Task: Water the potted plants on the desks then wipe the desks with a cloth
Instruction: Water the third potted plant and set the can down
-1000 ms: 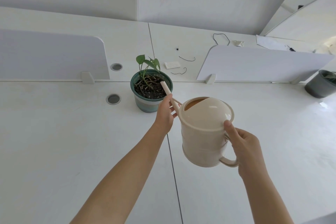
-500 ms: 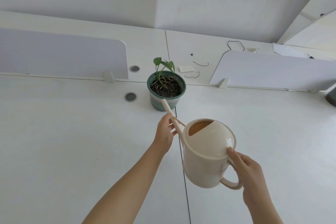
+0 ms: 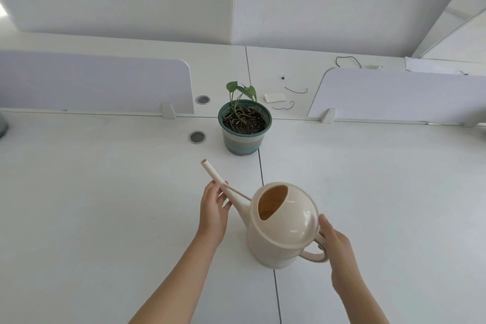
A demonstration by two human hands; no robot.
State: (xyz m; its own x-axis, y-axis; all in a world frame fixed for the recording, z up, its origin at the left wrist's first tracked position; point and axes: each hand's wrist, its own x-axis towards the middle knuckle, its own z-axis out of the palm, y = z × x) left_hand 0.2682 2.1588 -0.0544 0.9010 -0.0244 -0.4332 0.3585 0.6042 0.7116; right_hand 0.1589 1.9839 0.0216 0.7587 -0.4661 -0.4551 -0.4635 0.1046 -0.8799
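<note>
Two bare hands on a cream watering can (image 3: pixel 282 229), low over the white tabletop (image 3: pixel 105 205) near its front edge. Left hand (image 3: pixel 213 212) with fingers pinching the long spout (image 3: pixel 218 179); right hand (image 3: pixel 336 247) with fingers curled round the handle, thumb on the domed lid. Can opening dark amber inside; water level cannot be told. Spout tip short of the green pot (image 3: pixel 244 130), apart from it. Pot upright toward the tabletop's rear edge, on the seam, filled with dark soil and a small leafy plant (image 3: pixel 240 91). Round grommet (image 3: pixel 197 137) just beside the pot.
</note>
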